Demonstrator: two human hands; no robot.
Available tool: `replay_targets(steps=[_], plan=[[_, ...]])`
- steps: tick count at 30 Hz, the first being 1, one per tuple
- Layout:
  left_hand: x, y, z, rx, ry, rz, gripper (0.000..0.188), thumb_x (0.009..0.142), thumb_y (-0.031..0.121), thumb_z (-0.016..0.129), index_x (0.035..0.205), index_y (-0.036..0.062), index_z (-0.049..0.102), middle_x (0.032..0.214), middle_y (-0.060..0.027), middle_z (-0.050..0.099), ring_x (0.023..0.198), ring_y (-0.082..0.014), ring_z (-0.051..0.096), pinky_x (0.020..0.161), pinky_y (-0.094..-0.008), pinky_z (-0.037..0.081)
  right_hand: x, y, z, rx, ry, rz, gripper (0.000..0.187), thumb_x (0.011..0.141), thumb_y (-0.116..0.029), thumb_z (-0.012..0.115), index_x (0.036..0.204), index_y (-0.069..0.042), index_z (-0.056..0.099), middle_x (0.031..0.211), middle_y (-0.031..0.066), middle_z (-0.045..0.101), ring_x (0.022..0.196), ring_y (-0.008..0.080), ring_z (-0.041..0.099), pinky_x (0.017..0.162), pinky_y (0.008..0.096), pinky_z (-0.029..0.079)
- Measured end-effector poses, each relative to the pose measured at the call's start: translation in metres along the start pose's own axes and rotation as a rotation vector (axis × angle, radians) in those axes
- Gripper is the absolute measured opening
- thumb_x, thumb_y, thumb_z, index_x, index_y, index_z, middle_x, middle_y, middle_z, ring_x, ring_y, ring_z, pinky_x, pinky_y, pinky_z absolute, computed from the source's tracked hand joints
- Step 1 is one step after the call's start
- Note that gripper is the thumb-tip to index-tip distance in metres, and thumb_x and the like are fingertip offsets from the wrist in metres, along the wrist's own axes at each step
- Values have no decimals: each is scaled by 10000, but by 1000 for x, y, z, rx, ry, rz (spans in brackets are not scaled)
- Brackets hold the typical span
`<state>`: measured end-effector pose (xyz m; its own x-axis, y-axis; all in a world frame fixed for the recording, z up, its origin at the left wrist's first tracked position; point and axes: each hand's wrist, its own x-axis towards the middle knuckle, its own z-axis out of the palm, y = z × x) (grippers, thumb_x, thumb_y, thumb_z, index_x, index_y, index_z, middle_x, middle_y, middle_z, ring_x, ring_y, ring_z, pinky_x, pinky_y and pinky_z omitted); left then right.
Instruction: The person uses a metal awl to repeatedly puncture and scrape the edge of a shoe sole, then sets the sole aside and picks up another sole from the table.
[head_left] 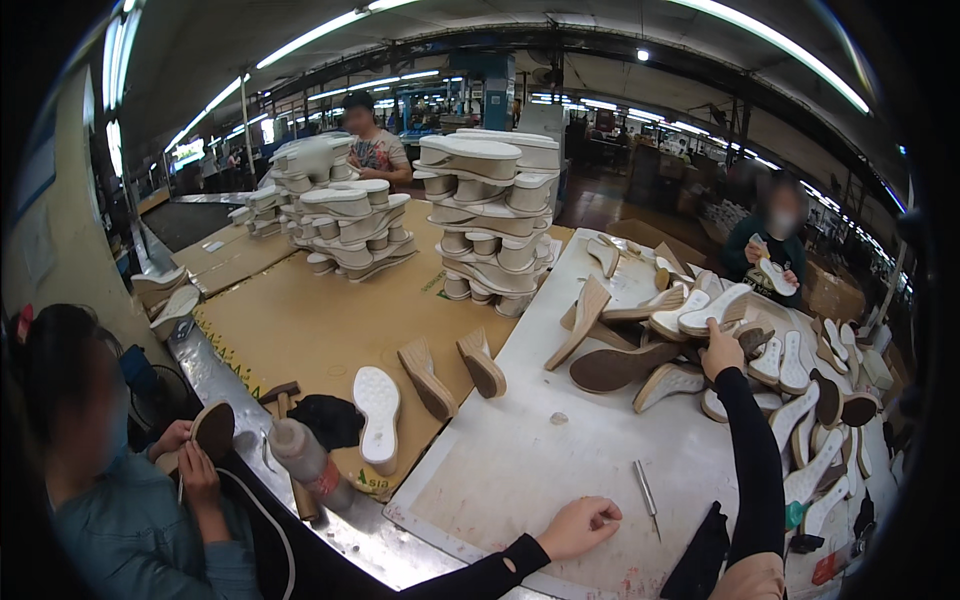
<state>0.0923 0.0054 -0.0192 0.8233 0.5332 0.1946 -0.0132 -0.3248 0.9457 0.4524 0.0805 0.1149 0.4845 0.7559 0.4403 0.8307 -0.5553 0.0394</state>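
My right hand [722,352] reaches into a heap of wedge shoe soles, its fingers closed on the near end of a white-topped wedge sole [716,309]. Part of the grip is hidden behind the hand. Near the front of the white board, my left hand [580,528] rests with loosely bent fingers and nothing visible in it. A thin metal awl-like tool [647,492] lies between my two arms. Close to the heap's left side are a tan wedge sole [580,322] standing on edge and a dark brown-bottomed sole [622,367].
Tall stacks of soles [490,215] stand on the cardboard-covered table [290,300]. A bottle [308,462], a hammer [284,398] and a black cloth [328,420] lie front left. Co-workers holding soles are at left [90,480] and far right [765,245]; another person [378,145] stands behind.
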Motion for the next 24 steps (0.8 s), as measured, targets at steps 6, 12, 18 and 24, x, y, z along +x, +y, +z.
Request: replay_targets(steps=[6, 12, 18, 24], plan=[[0, -1, -1, 9, 9, -23, 197, 852, 175, 683, 976, 22, 673, 831, -77, 665, 688, -134, 617, 645, -266, 520, -47, -63, -52, 357, 28, -242, 547, 801, -255, 735, 1282, -175, 486, 958, 210, 681, 926, 429, 647, 786, 507, 513], [1, 4, 0, -41, -7, -15, 196, 860, 138, 680, 997, 0, 664, 859, -73, 665, 715, -114, 617, 678, -247, 513, -57, -170, -57, 785, 82, -288, 337, 828, -135, 625, 1159, -119, 560, 880, 236, 670, 869, 425, 646, 776, 509, 510], [-1, 4, -4, -62, -8, -34, 200, 873, 103, 676, 1030, -20, 665, 893, -72, 679, 743, -90, 618, 691, -234, 516, -90, -267, -37, 938, -173, -544, 248, 809, -148, 649, 1043, -79, 689, 883, 227, 686, 877, 396, 656, 799, 476, 514], [-4, 12, -10, -34, -10, -69, 204, 857, 127, 679, 994, -22, 666, 905, -95, 688, 748, -142, 655, 686, -266, 535, -65, -194, -29, 744, -5, -426, 289, 795, -199, 668, 1049, -62, 685, 981, 207, 675, 944, 374, 639, 846, 439, 512]])
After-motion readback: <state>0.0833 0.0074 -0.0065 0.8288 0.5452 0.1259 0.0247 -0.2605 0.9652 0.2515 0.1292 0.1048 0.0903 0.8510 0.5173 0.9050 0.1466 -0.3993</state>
